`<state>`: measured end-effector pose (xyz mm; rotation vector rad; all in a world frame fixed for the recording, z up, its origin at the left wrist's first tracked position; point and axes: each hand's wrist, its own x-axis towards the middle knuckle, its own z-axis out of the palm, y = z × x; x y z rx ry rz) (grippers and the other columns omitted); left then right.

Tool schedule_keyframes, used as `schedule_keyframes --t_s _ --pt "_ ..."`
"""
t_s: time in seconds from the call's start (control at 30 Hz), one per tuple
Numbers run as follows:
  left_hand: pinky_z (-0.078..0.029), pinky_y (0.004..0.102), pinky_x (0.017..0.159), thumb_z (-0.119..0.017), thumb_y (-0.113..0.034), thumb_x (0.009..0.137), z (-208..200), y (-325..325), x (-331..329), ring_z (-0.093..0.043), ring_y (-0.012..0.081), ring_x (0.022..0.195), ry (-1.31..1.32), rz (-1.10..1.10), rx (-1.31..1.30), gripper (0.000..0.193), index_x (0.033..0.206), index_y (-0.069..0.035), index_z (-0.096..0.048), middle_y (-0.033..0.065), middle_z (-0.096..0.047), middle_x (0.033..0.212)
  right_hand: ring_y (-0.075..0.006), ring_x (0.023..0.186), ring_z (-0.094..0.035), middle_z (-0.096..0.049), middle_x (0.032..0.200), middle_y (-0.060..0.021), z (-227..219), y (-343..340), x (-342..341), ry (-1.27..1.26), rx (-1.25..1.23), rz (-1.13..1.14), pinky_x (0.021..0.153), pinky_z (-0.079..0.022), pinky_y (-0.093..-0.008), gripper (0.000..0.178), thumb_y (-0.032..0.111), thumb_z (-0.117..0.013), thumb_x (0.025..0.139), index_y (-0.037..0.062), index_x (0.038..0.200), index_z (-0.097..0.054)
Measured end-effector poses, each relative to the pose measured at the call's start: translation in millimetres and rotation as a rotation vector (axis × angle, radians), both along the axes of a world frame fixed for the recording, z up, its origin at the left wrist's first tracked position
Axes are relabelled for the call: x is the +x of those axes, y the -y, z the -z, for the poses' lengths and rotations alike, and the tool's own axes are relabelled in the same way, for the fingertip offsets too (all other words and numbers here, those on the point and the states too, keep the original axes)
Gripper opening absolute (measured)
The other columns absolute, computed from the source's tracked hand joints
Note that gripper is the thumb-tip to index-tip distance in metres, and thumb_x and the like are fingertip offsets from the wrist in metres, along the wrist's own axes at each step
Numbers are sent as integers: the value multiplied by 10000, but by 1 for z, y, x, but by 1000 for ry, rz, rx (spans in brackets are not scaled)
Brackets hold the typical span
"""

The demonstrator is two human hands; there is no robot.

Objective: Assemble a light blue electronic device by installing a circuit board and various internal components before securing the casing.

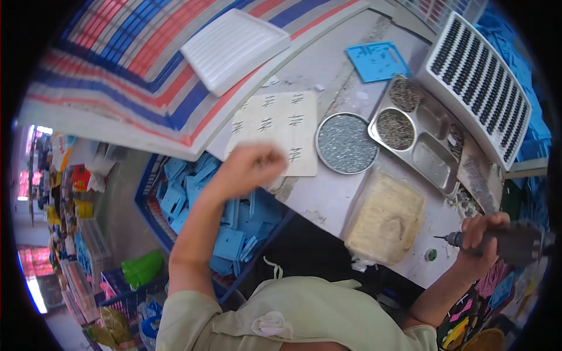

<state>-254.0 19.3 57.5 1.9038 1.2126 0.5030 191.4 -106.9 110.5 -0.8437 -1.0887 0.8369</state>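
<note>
My left hand (256, 167) hovers over the near part of a cream board (307, 140), its fingers smeared by motion. Whether they hold anything I cannot make out. Small dark clusters, marks or thin pieces, sit in rows on that board. At the right, my right hand (481, 243) is wrapped round a dark electric screwdriver (515, 244), whose thin bit points left over the table. A round tin (347, 143) full of small silvery metal pieces stands beside the board. Next to it lies a steel compartment tray (436, 161) with a round dish of small brownish metal pieces (395, 129).
A plastic-wrapped yellowish block (386, 217) lies on the near table edge. Further back are a blue plastic plate (377, 61), a white ribbed tray (234, 50) and a white rack of black pieces (477, 88). Below left, a blue crate (153, 202) holds many blue plastic parts.
</note>
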Motion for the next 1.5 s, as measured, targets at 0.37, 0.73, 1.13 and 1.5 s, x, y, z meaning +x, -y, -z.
schedule_keyframes --t_s 0.37,0.73,1.13,1.5 --pt "-488 470 1011 -783 -306 808 46 -268 202 -603 381 1141 -133 -250 592 460 1175 -44 -694 209 -644 1210 -185 827 -575 -591 917 -73 5 -10 18 263 -115 360 834 -481 -367 792 230 -743 888 -80 1493 -338" --pt "-469 443 1002 -756 -152 821 124 229 -73 -563 370 1183 -136 -1018 727 444 1226 -38 -614 188 -583 1249 -295 865 -681 -671 1015 -161 20 -45 91 367 -27 353 703 -563 -468 311 98 -766 862 42 1143 -646" --pt "-426 541 1092 -746 -334 857 305 690 -278 -444 357 1383 -541 -2030 -1011 680 1430 -89 -475 180 -348 1588 -329 830 -651 -663 1014 -191 12 -102 99 410 -284 296 714 -534 -490 357 183 -705 896 81 1221 -598" --pt "-183 647 1213 -749 -211 828 316 691 -409 -131 270 1574 -1113 -929 -897 1023 1641 -178 -130 76 -175 1696 -205 923 -653 -685 1031 -64 -19 -102 123 429 -540 213 780 -527 -329 276 291 -680 971 73 1140 -663"
